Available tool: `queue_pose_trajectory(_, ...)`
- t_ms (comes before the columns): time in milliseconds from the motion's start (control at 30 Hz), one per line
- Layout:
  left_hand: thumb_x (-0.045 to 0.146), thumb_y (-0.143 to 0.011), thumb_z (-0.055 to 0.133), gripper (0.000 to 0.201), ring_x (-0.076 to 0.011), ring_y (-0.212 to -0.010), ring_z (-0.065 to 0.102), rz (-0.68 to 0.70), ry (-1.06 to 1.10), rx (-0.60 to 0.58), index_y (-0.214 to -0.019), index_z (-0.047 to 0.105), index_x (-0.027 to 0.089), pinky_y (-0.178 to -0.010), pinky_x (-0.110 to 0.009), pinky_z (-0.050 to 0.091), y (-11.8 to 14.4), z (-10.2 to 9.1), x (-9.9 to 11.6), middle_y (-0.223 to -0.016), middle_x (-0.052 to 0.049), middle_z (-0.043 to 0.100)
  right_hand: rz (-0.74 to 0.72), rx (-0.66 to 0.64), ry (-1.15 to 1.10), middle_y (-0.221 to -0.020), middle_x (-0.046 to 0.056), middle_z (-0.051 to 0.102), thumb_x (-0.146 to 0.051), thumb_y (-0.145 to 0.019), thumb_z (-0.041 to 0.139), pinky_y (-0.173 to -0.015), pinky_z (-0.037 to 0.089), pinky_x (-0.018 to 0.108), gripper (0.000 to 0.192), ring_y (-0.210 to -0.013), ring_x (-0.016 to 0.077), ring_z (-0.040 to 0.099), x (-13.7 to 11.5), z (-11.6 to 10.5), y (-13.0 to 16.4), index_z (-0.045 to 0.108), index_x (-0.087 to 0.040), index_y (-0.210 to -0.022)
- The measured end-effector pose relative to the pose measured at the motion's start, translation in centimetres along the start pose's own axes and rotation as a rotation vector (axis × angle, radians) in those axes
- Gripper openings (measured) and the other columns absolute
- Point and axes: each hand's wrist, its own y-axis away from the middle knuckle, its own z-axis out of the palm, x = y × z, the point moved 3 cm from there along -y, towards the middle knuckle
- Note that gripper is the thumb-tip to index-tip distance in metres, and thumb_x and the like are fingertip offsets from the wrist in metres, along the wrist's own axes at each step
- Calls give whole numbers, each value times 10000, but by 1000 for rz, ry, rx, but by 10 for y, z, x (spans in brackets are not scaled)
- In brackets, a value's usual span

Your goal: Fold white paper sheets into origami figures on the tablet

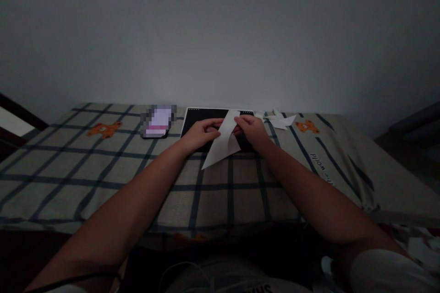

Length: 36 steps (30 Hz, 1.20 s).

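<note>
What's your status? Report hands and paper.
Left hand and right hand both grip the folded white paper over the black pad. Phone left, clear.

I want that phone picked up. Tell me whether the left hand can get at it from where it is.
Probably yes. The phone lies flat on the checked cloth, beside the left hand with nothing between them, but that hand is holding the folded paper.
</note>
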Motion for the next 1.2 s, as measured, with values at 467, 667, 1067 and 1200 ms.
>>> queue_pose_trajectory(467,403,-720,632,349,-151,-718,595,-110,122,230,-964,668,156,-592,-271,496,-1,-4,0,-876,-58,670,-142,-261,216,-621,2,618,-385,-790,542,-616,446,280,249,-603,135,563,-19,10,13,634,-190,-665)
queue_pose_trajectory(667,322,-698,639,266,-101,-581,533,-114,146,234,-894,652,143,-530,-225,447,-2,-3,0,-716,-16,624,-33,-171,41,-657,-18,598,-357,-726,594,-573,414,257,235,-597,126,528,-13,10,9,613,-196,-896)
queue_pose_trajectory(1067,379,-676,669,275,-100,-545,521,-161,175,288,-809,683,138,-528,-233,440,-1,-5,-2,-652,-22,619,61,-115,-51,-743,1,587,-382,-708,623,-566,380,247,256,-633,118,506,-9,8,6,612,-179,-864)
queue_pose_trajectory(1200,365,-660,693,295,-83,-526,504,-193,203,294,-841,685,132,-517,-219,425,-2,-6,-6,-659,-18,623,140,-138,-123,-727,-15,575,-320,-674,635,-522,361,234,302,-588,110,496,-4,8,3,586,-199,-946)
